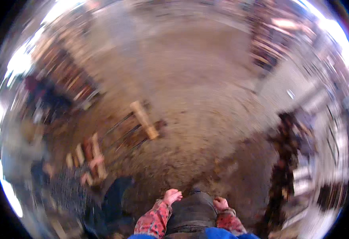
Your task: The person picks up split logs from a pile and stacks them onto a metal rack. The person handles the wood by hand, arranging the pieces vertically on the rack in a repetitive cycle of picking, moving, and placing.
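left hand [172,196]: on dark bundle [192,211], grip unclear through blur
right hand [220,203]: on bundle's other side, grip unclear
ahead: wooden block [144,119] on dirt floor [206,99]
tip: steady both sides evenly

Both forearms enter from the lower edge in red patterned sleeves. The left hand [172,196] sits slightly higher, fingers loosely curled. The right hand [220,203] is drawn into a loose fist — motion blur hides finer detail. The 2 hands are apart.
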The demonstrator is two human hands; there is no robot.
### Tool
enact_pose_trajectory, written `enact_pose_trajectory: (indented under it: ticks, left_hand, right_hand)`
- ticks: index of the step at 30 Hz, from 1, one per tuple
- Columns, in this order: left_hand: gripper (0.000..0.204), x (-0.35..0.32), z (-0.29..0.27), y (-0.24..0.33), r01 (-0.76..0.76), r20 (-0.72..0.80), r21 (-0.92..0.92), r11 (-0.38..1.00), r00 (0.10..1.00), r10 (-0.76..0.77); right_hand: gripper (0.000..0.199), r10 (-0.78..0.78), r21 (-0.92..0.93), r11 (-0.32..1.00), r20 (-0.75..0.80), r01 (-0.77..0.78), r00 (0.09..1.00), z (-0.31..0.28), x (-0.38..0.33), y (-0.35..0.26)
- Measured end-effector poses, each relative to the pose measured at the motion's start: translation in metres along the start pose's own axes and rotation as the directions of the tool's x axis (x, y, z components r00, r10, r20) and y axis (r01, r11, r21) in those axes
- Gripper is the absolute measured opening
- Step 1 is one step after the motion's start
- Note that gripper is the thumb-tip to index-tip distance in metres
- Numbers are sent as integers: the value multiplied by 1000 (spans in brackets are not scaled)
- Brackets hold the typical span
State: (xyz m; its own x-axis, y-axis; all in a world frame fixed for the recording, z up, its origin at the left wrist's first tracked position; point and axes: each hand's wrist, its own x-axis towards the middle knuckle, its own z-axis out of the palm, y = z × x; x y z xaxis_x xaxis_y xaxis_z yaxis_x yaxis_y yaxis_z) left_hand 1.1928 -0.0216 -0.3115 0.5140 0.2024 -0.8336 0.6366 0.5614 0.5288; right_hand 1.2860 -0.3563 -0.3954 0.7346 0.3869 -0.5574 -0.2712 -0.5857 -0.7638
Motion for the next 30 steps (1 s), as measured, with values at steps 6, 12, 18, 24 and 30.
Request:
enact_pose_trajectory:
  ticks: [6,12,18,24,30]
  left_hand:
    - [30,-16,-36,-61,-188,-228,-219,958,964,137]
    - [21,-71,-77,-128,-377,-487,-343,860,855,181]
    - [21,-66,-105,-199,-394,-631,-627,672,763,-141]
    - [18,-99,-105,-235,-630,-881,-403,664,463,-96]
    - [15,-87,0,-299,-750,-794,-608,263,585,-167]
  right_hand:
    - [29,71,-207,978,340,1,938,-19,104,21]
    - [22,138,-561,809,471,175,871,-4,190,-66]
    - [22,464,-702,667,654,251,597,108,238,-151]
    - [23,461,-651,605,756,458,465,229,294,-205]
    - [26,626,-631,774,756,-42,192,309,270,-303]
